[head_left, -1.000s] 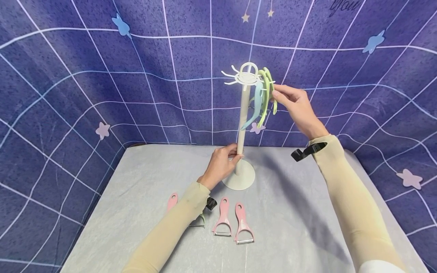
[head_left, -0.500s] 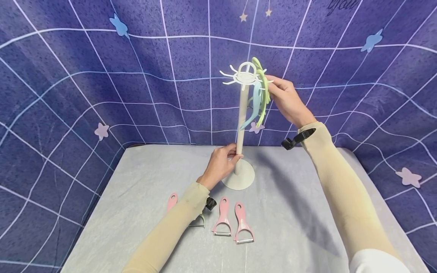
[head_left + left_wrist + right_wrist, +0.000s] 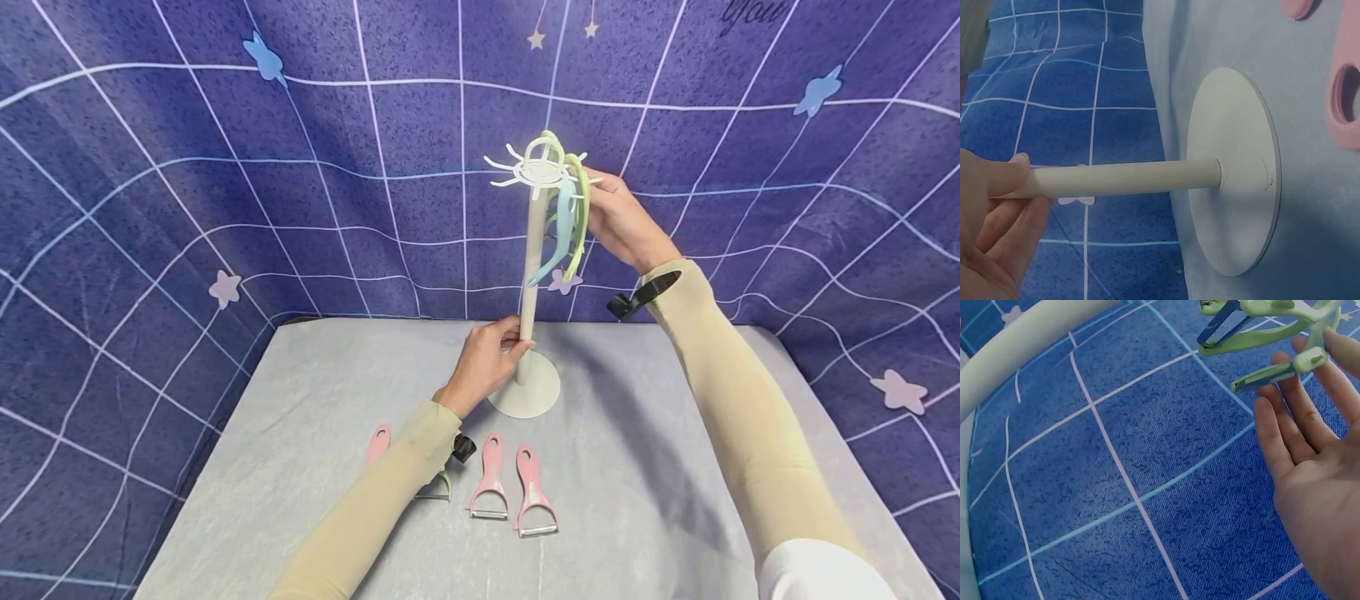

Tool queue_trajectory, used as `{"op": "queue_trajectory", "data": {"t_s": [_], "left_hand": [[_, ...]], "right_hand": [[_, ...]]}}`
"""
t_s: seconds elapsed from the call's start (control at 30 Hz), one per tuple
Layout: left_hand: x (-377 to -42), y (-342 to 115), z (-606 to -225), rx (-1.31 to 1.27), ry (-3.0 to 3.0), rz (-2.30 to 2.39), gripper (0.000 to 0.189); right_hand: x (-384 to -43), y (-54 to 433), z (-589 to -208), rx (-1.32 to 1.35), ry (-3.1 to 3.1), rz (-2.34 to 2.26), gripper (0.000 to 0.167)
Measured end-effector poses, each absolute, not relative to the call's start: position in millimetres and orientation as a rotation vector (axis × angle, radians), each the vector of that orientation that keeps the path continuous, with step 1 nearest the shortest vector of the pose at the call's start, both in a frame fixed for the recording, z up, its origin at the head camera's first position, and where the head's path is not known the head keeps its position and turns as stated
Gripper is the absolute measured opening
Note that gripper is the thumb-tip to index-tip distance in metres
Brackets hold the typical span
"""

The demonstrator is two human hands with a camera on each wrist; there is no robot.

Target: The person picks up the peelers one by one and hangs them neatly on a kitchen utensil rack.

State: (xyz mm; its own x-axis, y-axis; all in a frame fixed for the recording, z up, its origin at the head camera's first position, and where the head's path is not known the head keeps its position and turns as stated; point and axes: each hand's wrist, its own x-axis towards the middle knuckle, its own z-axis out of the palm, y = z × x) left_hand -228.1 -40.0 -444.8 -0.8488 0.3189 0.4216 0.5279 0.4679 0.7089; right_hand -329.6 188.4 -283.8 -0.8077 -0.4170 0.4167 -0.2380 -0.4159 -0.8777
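Note:
In the head view, my left hand (image 3: 486,358) grips the lower pole (image 3: 528,312) of a white hook stand. Its round base (image 3: 1235,175) stands on the table. My right hand (image 3: 628,221) is up behind the right side of the hook ring (image 3: 542,173). The right wrist view shows its thumb and fingers pinching a green peeler (image 3: 1310,359); the top of that peeler (image 3: 552,140) shows behind the ring, the rest mostly hidden. A light blue peeler (image 3: 565,225) and a green peeler (image 3: 582,212) hang from right-hand hooks.
Two pink peelers (image 3: 491,471) lie on the grey table (image 3: 637,500) in front of the base. Left of them, another pink peeler (image 3: 379,439) and a green peeler (image 3: 447,483) are partly covered by my left forearm. A blue patterned cloth (image 3: 412,208) stands behind.
My right hand has moved left, carrying the green peeler from the right of the hanging ones to behind the hook ring. My left hand has stayed on the pole.

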Motion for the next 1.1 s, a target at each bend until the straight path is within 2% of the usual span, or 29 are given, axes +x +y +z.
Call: {"op": "queue_trajectory", "data": {"t_s": [0.4, 1.1], "left_hand": [[-228, -40, -446, -0.741, -2.470, -1.335, 0.018], [-229, -41, -447, -0.736, -2.482, -1.335, 0.017]], "right_hand": [[-330, 187, -290, -0.891, 1.545, -2.356, 0.014], [-327, 186, -297, -0.916, 1.516, -2.348, 0.016]]}}
